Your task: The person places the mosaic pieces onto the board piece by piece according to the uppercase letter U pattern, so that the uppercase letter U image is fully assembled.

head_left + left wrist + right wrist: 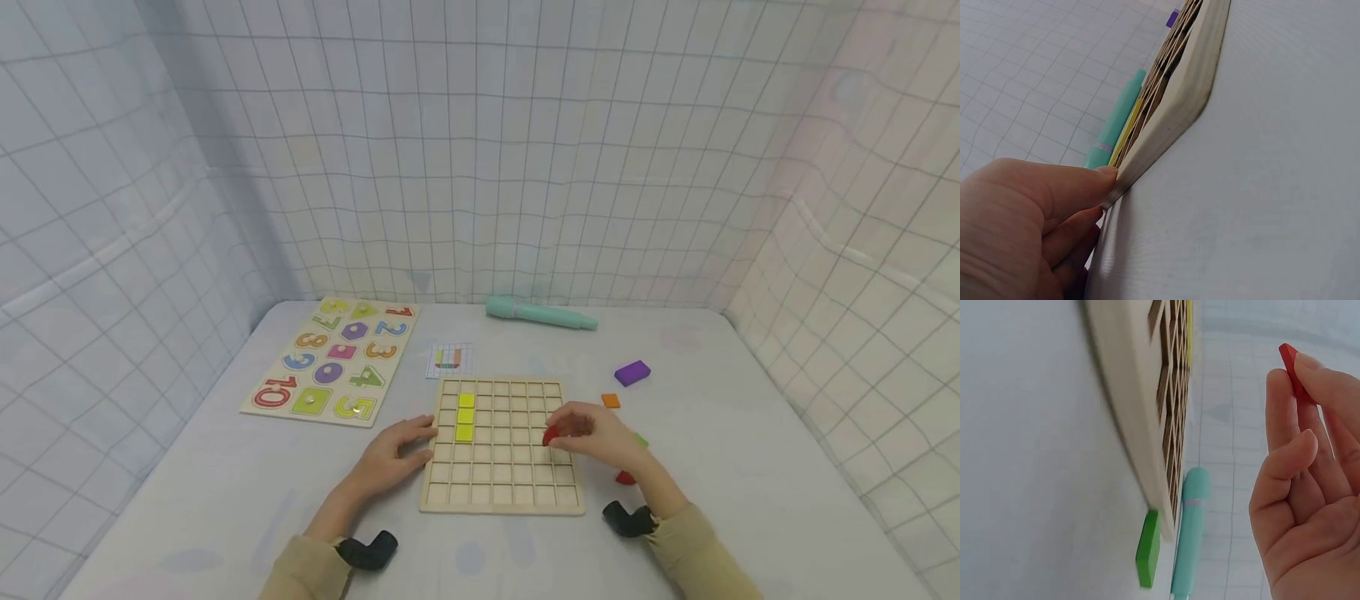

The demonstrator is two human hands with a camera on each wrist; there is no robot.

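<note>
A wooden grid board [502, 510] lies flat in front of the person, with several yellow square tiles [466, 415] lined up in one column at its left. At the board's left edge rests the left hand [386, 457], its thumb [1082, 187] and fingertips touching the rim. Over the right side of the board, the right hand [596, 433] pinches a small red block [1290, 365] between thumb and fingers. Seen from the right wrist, that block is held up above the board's level. A green block [1149, 550] lies beside the board, mostly hidden by the right hand in the head view.
Right of the board lie an orange piece [611, 401], a purple block [633, 372] and another red piece [626, 477]. Behind it are a small pattern card [450, 360] and a teal pen-shaped object [542, 313]. A number puzzle board [330, 358] lies at the left. Grid-patterned cloth walls surround the table.
</note>
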